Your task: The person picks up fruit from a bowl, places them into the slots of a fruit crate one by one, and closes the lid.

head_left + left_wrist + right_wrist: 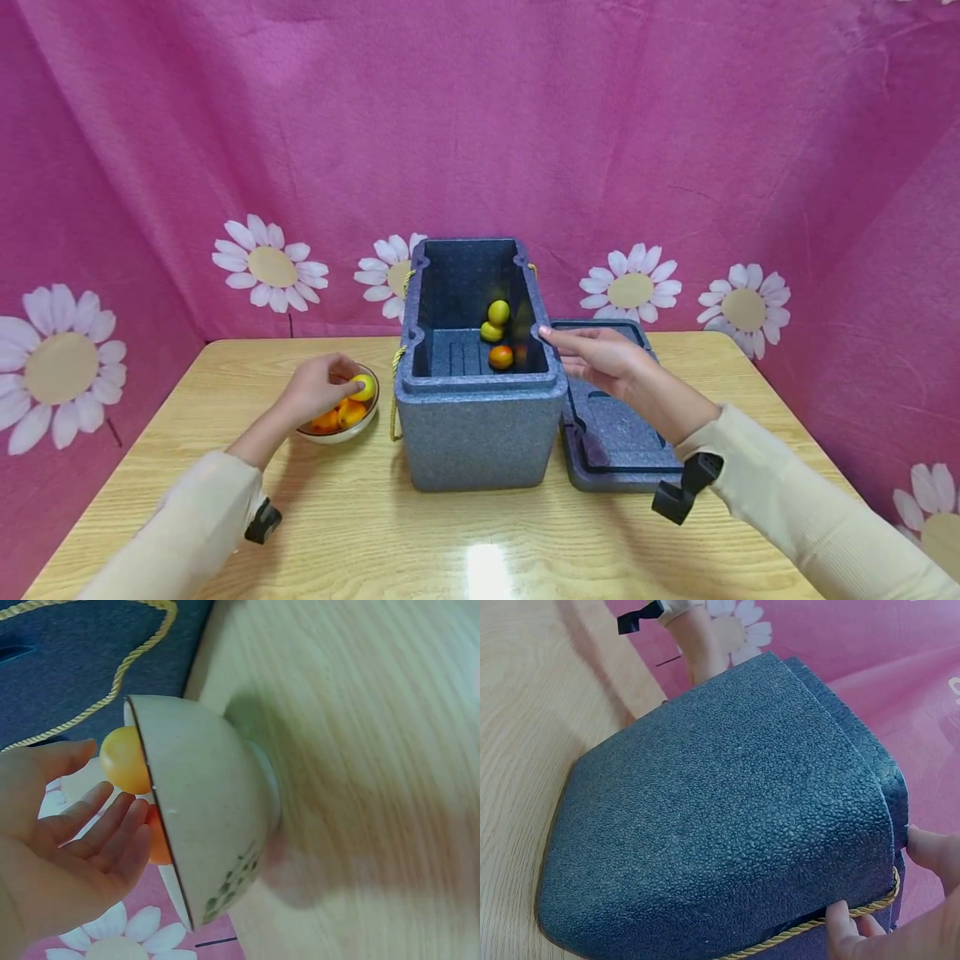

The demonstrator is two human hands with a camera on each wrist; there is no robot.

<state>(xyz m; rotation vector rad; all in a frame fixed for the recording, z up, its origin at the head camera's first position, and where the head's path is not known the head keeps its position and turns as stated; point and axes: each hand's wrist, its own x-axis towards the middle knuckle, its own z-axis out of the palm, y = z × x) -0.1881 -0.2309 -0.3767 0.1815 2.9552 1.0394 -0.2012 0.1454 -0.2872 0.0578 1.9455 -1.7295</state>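
At the white bowl (199,787) on the left, my left hand (318,392) reaches in with thumb and fingers spread around a round yellow fruit (126,759). Its fingertips are close beside the fruit, which still sits among several orange fruits (351,413). My right hand (611,362) holds the right wall of a dark grey foam box (480,437), thumb on the rim and fingers outside near the yellow rope (802,928). Inside the open box lie two yellow fruits (495,321) and one orange-red fruit (501,357).
The box lid (622,433) lies flat on the wooden table (375,533), right of the box and beneath my right hand. A yellow rope handle (396,392) hangs between box and bowl. Behind the table rises a pink curtain (465,125) with white flowers.
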